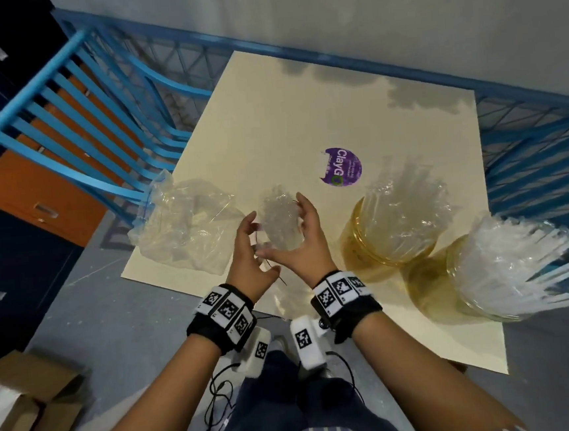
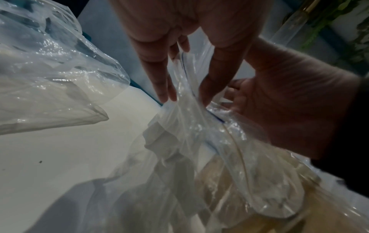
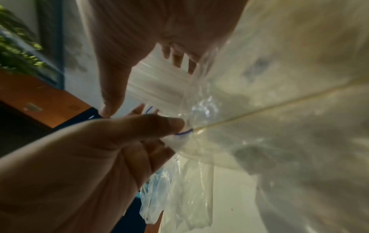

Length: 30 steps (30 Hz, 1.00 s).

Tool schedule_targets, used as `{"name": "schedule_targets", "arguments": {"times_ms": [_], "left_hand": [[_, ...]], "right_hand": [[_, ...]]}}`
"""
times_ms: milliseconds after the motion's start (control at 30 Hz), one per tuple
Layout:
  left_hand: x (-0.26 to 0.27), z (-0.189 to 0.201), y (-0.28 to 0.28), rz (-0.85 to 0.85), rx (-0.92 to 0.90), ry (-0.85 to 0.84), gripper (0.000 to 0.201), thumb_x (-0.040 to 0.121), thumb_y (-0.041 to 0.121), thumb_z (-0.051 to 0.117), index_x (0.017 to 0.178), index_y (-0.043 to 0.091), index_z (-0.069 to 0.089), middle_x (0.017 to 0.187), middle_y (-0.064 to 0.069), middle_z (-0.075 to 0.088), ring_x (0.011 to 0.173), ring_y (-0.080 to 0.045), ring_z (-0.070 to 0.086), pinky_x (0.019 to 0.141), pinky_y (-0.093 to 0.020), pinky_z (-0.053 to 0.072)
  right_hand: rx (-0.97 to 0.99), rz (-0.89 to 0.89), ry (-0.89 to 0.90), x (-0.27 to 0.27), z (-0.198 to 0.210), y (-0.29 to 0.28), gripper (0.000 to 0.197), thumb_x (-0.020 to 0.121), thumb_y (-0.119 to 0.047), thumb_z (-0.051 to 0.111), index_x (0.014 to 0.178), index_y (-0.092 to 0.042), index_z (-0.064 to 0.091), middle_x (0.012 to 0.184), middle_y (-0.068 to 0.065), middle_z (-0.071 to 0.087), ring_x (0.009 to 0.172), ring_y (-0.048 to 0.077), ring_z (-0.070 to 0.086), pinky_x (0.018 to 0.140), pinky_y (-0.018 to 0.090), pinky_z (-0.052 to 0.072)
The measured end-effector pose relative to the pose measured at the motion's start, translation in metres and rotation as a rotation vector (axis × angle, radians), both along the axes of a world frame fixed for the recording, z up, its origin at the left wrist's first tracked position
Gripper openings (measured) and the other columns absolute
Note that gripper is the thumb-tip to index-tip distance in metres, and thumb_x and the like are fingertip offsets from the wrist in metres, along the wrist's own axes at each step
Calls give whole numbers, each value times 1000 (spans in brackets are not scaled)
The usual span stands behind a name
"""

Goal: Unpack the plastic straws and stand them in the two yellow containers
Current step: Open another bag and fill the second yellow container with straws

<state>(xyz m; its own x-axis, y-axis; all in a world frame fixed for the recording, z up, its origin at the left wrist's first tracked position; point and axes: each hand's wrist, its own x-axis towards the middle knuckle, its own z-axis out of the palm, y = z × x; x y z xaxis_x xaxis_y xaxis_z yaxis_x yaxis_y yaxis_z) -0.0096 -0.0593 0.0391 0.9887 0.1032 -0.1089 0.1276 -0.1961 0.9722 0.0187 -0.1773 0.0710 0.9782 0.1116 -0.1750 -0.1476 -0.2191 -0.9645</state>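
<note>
Both hands meet over the cream table [image 1: 268, 120] around a crumpled clear plastic bag [image 1: 280, 222]. My left hand [image 1: 256, 238] pinches the bag's near side, where a thin blue line runs [image 3: 183, 132]. My right hand [image 1: 303, 227] curls round its right side; its palm [image 2: 289, 102] faces the bag [image 2: 179, 134]. Whether straws are inside the bag is hidden. To the right stand two yellow containers [image 1: 371, 242] [image 1: 434, 288], each filled with clear straws [image 1: 409, 201] [image 1: 514, 264] that fan out at the top.
A second, flattened clear bag [image 1: 184, 231] lies on the table's left part. A purple sticker [image 1: 342, 166] marks the middle. A blue chair [image 1: 95, 111] stands at the left, blue railing behind and right. A cardboard box [image 1: 27, 402] sits on the floor.
</note>
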Motion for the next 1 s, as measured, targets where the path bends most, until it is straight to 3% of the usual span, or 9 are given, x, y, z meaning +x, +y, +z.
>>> {"name": "schedule_targets", "arguments": {"times_ms": [67,167,267,400,500,700,800,900,1000], "left_hand": [[-2,-3,-1,-54,45,13,84,68,-9,60,141,12,23,120,15,34,106,15,44,85,-16,50],[-6,-9,2,-136,134,-37,70,61,-1,43,131,4,38,120,4,34,114,-9,41,98,-20,41],[-2,-9,9,-188,168,-74,71,57,-4,36,127,12,44,117,0,38,110,-6,41,98,-8,35],[1,-4,13,-295,170,-80,78,56,-7,33,124,28,45,112,-2,44,102,11,42,98,-2,28],[0,-6,14,-276,136,-39,77,58,-4,34,123,36,43,110,9,43,109,3,46,98,-13,37],[11,-4,17,-48,-26,84,64,76,-8,51,125,30,37,102,8,40,94,-12,55,65,-10,48],[18,-2,25,2,-53,50,64,77,-19,51,117,28,36,105,3,45,86,-9,60,64,-11,47],[20,1,28,42,-89,-17,69,75,-22,54,104,37,33,114,0,44,77,-4,67,67,-16,52],[21,4,28,24,-101,-23,66,78,-20,53,99,41,36,124,-2,40,84,-17,67,63,-21,57]], "right_hand": [[10,-48,31,3,-5,6,98,47,-27,91,123,-48,34,135,-2,44,128,16,43,108,41,40],[-32,-123,17,9,-11,11,81,42,-40,85,112,-44,45,126,3,53,121,22,50,102,40,46],[15,-191,30,16,-4,8,54,59,-17,85,103,-22,53,101,0,63,97,16,62,89,22,50],[139,-322,73,27,9,-1,34,72,1,71,100,-16,59,97,5,67,88,16,66,86,27,52],[126,-297,92,36,12,-6,31,73,1,70,99,-11,61,87,-2,68,72,-1,65,75,19,51],[140,-267,56,30,24,-9,37,73,1,72,107,-5,59,102,6,67,89,11,65,80,12,51],[186,-318,5,30,42,-18,41,74,2,71,113,5,59,101,9,68,87,4,66,78,11,52],[305,-396,-73,29,73,-30,37,70,0,72,105,8,62,99,16,70,89,14,68,82,21,54],[455,-484,-122,26,105,-44,21,69,2,70,88,-7,66,78,-2,74,79,14,68,89,38,51]]}}
